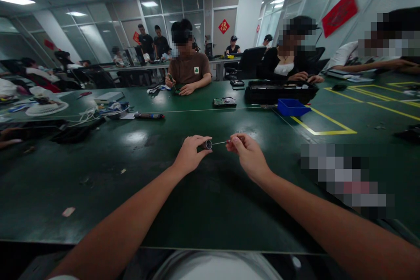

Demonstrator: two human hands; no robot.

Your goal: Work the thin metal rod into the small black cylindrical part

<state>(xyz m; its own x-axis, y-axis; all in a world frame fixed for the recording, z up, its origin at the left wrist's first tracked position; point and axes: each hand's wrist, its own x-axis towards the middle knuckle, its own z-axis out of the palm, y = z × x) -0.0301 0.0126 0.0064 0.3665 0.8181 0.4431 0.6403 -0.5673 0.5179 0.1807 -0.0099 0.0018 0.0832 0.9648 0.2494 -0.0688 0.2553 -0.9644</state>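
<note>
Between the thumb and fingers of my left hand (191, 154) is a small dark cylindrical part (208, 144), its round end with a pale rim facing right. My right hand (245, 151) is closed around a thin screwdriver (219, 143); a bit of red shows at the fingers, and most of the handle is hidden. The slim metal shaft points left, with its tip at the face of the cylinder. I cannot tell whether the tip touches it. Both hands are above the green table (197, 210).
Ahead lie a hard drive (225, 102), a blue bin (292, 107), a long black tray (280, 92) and a dark pen-shaped tool (149, 116). A white fan-like grille (47, 107) and cables lie left. A blurred object (344, 177) is at right. Several people work around.
</note>
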